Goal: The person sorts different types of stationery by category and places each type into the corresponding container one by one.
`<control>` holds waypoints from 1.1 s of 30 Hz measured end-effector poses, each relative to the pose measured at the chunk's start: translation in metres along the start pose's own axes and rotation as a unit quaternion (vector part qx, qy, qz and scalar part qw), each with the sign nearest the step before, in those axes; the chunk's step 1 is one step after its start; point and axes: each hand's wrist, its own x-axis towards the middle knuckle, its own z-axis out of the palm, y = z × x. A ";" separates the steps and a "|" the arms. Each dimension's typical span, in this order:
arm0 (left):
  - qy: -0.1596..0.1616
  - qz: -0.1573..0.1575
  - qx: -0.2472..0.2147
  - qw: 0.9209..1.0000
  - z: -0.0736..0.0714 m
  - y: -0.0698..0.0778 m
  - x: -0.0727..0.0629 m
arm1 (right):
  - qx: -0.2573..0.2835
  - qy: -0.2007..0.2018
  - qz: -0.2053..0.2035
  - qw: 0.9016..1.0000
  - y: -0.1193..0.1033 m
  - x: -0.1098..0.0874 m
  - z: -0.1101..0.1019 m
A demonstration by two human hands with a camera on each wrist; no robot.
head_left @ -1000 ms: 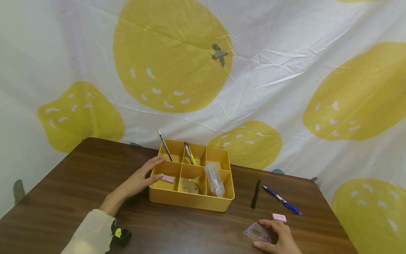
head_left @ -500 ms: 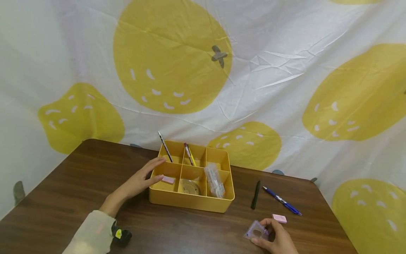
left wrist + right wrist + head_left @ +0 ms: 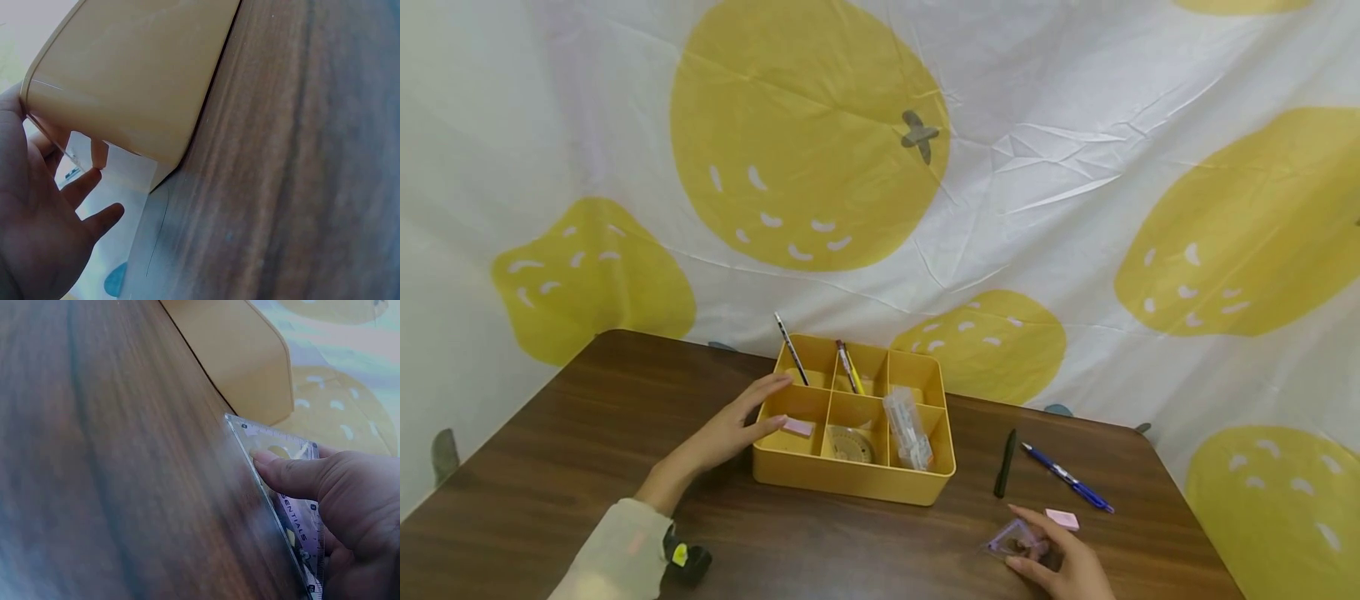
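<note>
My right hand pinches a clear set square with purple markings between thumb and fingers, in front of the box's right side. In the right wrist view the thumb presses on the face of the set square, which is tilted up on edge. My left hand rests on the left rim of a yellow six-compartment organizer box, fingers spread and mostly straight. In the box are a pencil, pens, a pink eraser, a protractor and a clear plastic case.
Right of the box a black pen and a blue pen lie on the brown table. A second pink eraser lies beside the right hand. Behind the table hangs a fruit-print cloth.
The set square has tilted and turned in my right hand, which has shifted only slightly. My left hand stays on the box, and the box has not moved.
</note>
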 end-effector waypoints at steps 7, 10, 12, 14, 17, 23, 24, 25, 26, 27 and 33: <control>0.003 0.004 0.001 1.000 0.001 -0.005 0.001 | 0.045 -0.012 -0.005 0.999 -0.004 0.001 -0.003; 0.004 0.007 0.001 1.000 0.001 -0.005 0.001 | 0.073 -0.032 -0.014 0.997 -0.006 0.002 -0.006; 0.004 0.007 0.000 1.000 0.001 -0.005 0.001 | 0.096 -0.046 -0.019 0.994 -0.009 0.004 -0.007; 0.004 0.006 -0.001 1.000 0.000 -0.004 0.000 | 0.117 -0.057 -0.022 0.991 -0.013 0.006 -0.008; 0.004 0.006 -0.006 1.000 0.000 -0.002 0.000 | 0.143 -0.068 -0.021 0.987 -0.021 0.011 -0.009; 0.005 0.008 -0.006 1.000 0.001 -0.002 0.000 | 0.196 -0.080 -0.013 0.977 -0.040 0.019 -0.008; 0.005 0.008 -0.005 1.000 0.001 -0.002 0.000 | 0.207 -0.078 -0.008 0.975 -0.043 0.021 -0.007; 0.004 0.007 -0.007 1.000 0.001 -0.002 0.000 | 0.217 -0.078 -0.005 0.973 -0.047 0.022 -0.006; 0.004 0.006 -0.005 1.000 0.001 -0.002 0.000 | 0.223 -0.077 -0.008 0.972 -0.050 0.024 -0.006; 0.005 0.005 -0.004 1.000 0.001 -0.002 0.000 | 0.229 -0.077 -0.009 0.970 -0.053 0.026 -0.005; 0.004 0.005 0.002 1.000 0.000 -0.003 0.000 | 0.253 -0.100 -0.059 0.961 -0.072 0.040 -0.006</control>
